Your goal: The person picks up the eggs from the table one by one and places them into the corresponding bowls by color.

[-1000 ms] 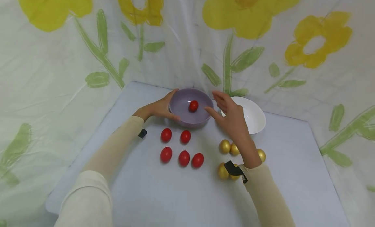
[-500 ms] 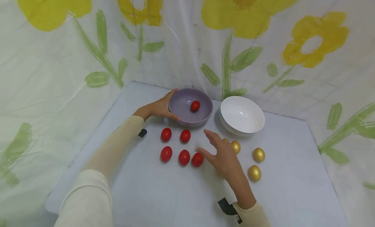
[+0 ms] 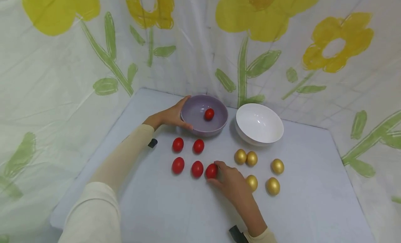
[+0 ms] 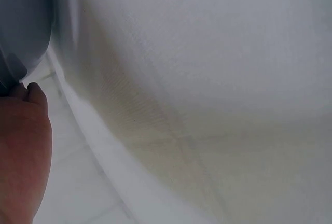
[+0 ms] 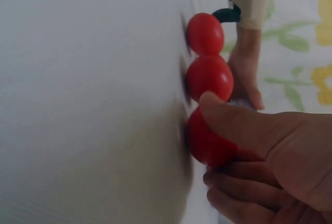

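My left hand (image 3: 173,114) holds the left side of a purple bowl (image 3: 195,105), its thumb along the near rim. One red egg (image 3: 209,114) lies inside that bowl. In the left wrist view only part of the hand (image 4: 23,151) and the bowl's dark side (image 4: 23,22) show. Low over the table, my right hand (image 3: 235,187) pinches another red egg (image 3: 211,171), the rightmost of the front row. The right wrist view has the thumb (image 5: 233,123) across this egg (image 5: 205,143) and the fingers on its other side. Several more red eggs (image 3: 197,169) stand left of it.
A white bowl (image 3: 258,124) stands right of the purple one. Several gold eggs (image 3: 273,186) lie on the right of the white table (image 3: 163,211), some close beside my right hand. A flowered curtain (image 3: 194,55) hangs behind the table's back edge.
My right hand has come from beside the purple bowl's right rim back toward me and closed on the rightmost front red egg. The left hand has stayed on the bowl.
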The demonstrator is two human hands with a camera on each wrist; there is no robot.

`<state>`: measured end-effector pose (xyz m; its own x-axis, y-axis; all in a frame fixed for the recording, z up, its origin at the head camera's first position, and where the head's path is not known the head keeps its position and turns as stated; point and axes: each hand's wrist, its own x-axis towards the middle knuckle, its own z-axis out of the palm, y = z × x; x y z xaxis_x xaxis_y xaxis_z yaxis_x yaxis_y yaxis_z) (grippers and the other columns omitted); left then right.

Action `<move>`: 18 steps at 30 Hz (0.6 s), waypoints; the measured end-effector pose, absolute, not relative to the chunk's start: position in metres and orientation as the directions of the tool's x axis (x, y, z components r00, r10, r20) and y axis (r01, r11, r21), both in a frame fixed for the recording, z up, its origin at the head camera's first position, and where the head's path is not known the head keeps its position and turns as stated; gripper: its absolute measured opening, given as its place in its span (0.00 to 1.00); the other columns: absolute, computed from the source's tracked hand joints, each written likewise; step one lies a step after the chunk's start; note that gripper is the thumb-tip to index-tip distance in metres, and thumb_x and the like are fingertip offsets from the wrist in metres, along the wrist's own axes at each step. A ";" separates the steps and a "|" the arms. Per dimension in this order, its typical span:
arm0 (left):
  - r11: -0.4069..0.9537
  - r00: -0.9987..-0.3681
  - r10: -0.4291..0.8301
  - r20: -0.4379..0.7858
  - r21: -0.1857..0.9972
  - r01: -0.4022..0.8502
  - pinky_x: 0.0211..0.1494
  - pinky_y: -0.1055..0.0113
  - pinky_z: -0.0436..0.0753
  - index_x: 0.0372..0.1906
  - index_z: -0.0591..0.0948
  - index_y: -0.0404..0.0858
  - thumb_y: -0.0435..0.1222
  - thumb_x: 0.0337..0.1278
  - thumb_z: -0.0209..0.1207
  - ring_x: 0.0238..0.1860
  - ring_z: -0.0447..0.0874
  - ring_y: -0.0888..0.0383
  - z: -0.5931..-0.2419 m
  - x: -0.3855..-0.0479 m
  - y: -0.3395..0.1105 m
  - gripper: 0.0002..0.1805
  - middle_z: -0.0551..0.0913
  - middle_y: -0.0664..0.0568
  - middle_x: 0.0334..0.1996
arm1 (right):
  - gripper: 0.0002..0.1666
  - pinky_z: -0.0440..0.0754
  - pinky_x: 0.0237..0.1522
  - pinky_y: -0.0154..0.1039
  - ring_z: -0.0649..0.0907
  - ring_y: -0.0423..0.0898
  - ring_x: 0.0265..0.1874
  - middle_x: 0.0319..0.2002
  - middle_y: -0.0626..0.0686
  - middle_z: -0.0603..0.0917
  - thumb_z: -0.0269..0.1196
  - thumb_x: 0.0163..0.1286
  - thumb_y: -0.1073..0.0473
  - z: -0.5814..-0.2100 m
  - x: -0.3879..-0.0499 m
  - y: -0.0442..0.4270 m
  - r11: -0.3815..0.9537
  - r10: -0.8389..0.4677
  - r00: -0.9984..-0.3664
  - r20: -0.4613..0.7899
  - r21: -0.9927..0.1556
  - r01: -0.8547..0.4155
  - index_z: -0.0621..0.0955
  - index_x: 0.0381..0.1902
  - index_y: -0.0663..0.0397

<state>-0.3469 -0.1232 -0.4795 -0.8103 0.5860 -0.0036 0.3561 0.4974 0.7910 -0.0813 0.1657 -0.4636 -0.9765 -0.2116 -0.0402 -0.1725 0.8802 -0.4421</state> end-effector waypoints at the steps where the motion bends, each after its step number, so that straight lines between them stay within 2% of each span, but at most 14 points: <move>1: 0.496 -0.811 0.585 -0.003 0.792 0.355 0.73 0.44 0.74 0.87 0.39 0.51 0.51 0.43 0.84 0.76 0.60 0.51 -0.479 -0.346 -0.124 0.76 0.56 0.54 0.80 | 0.40 0.87 0.36 0.38 0.84 0.42 0.30 0.37 0.50 0.90 0.80 0.62 0.43 -0.465 -0.081 0.165 0.885 -0.212 -0.976 -0.043 -0.432 -0.173 0.80 0.67 0.50; 4: 0.491 -0.810 0.587 0.001 0.795 0.356 0.74 0.44 0.74 0.87 0.39 0.50 0.51 0.43 0.84 0.76 0.60 0.50 -0.479 -0.345 -0.124 0.76 0.56 0.53 0.80 | 0.38 0.84 0.33 0.36 0.81 0.40 0.27 0.35 0.50 0.89 0.79 0.62 0.44 -0.466 -0.081 0.163 0.886 -0.208 -0.977 -0.056 -0.433 -0.164 0.81 0.66 0.51; 6: 0.495 -0.811 0.585 -0.004 0.793 0.354 0.74 0.44 0.74 0.87 0.39 0.49 0.52 0.43 0.83 0.77 0.60 0.50 -0.478 -0.346 -0.124 0.76 0.56 0.52 0.81 | 0.38 0.87 0.37 0.38 0.83 0.40 0.31 0.40 0.51 0.91 0.79 0.63 0.45 -0.467 -0.082 0.163 0.878 -0.211 -0.976 -0.056 -0.450 -0.164 0.80 0.66 0.50; 11: 0.495 -0.814 0.581 -0.007 0.797 0.347 0.75 0.43 0.72 0.87 0.38 0.48 0.53 0.42 0.84 0.77 0.60 0.49 -0.477 -0.345 -0.125 0.77 0.55 0.51 0.81 | 0.36 0.88 0.53 0.46 0.89 0.47 0.50 0.53 0.52 0.90 0.80 0.63 0.50 -0.466 -0.083 0.165 0.833 -0.239 -0.971 -0.023 -0.519 -0.193 0.80 0.65 0.50; 18: 0.490 -0.808 0.589 -0.006 0.798 0.350 0.75 0.42 0.71 0.87 0.38 0.46 0.55 0.42 0.83 0.77 0.60 0.48 -0.478 -0.345 -0.123 0.78 0.55 0.49 0.82 | 0.38 0.88 0.54 0.47 0.88 0.50 0.57 0.57 0.47 0.88 0.81 0.62 0.53 -0.433 -0.096 0.176 0.767 -0.248 -0.968 0.043 -0.602 -0.223 0.79 0.68 0.47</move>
